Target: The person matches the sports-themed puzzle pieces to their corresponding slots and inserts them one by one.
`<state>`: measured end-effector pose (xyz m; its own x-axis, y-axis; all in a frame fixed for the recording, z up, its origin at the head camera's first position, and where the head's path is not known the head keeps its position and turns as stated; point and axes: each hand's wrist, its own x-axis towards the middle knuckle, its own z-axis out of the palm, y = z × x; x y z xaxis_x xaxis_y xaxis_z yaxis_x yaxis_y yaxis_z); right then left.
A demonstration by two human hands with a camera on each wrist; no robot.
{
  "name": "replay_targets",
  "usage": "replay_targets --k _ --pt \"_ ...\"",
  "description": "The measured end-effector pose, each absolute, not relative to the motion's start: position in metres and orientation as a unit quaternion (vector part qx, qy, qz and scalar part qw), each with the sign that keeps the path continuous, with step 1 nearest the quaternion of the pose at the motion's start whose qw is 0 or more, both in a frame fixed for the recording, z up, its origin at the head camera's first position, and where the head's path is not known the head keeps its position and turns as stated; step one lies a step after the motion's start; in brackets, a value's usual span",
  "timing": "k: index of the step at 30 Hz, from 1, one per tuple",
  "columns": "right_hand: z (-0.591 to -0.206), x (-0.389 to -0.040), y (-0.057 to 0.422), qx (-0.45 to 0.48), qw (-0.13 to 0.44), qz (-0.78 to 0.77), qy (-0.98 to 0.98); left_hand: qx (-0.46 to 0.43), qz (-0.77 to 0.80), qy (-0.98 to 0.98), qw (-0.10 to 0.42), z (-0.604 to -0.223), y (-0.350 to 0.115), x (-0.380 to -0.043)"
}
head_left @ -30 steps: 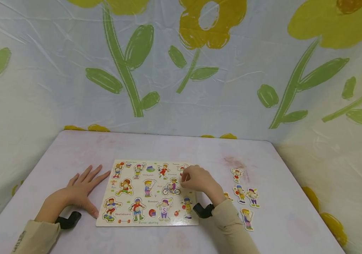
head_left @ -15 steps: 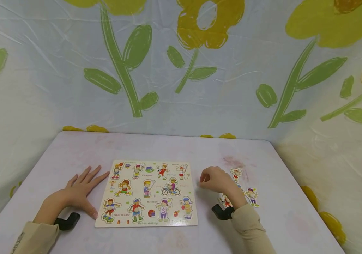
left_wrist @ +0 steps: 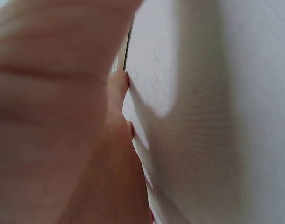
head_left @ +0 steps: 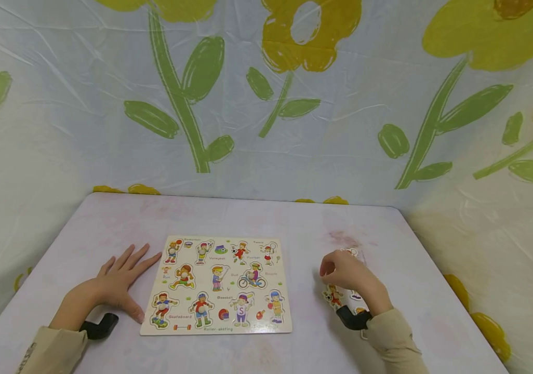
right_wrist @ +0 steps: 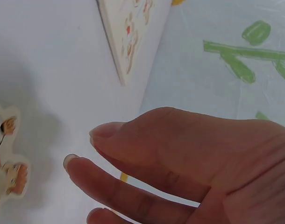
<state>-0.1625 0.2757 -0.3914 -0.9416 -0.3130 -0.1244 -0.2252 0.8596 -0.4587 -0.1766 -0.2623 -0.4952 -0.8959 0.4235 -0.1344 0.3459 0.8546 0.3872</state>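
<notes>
My left hand (head_left: 119, 288) lies with fingers spread at the left edge of a wooden puzzle board (head_left: 261, 298), thumb and little fingertips close to that edge. In the left wrist view my left fingers (left_wrist: 119, 88) lie low over the table beside the board. Over loose puzzle pieces on the right hovers my right hand (head_left: 348, 270), thumb and fingers bent but apart, with nothing between them. The footballer puzzle piece (head_left: 333, 296), with a ball and a round knob, lies just below the fingertips; it shows also in the right wrist view. Other pieces are partly hidden by the hand and wrist.
The board carries several figure pieces, among them a cyclist (head_left: 252, 276) and a tennis player (head_left: 268, 253). A pale table (head_left: 229, 215) bears everything. Behind it hangs a curtain (head_left: 341, 156) with flowers.
My right hand has moved from the board's upper right corner, rightward to the loose pieces. The tennis player on the board, earlier partly covered, now shows. My left hand has stayed in place.
</notes>
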Motion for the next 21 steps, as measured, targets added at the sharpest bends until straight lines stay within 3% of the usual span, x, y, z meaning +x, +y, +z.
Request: replay_targets --k 11,21 --pt "-0.408 -0.151 0.298 -0.101 0.157 -0.241 0.952 0.197 0.187 0.956 0.112 -0.491 -0.261 -0.175" --pt "-0.418 -0.147 0.296 -0.085 0.135 -0.223 0.962 0.198 0.18 0.958 0.107 -0.493 -0.261 -0.175"
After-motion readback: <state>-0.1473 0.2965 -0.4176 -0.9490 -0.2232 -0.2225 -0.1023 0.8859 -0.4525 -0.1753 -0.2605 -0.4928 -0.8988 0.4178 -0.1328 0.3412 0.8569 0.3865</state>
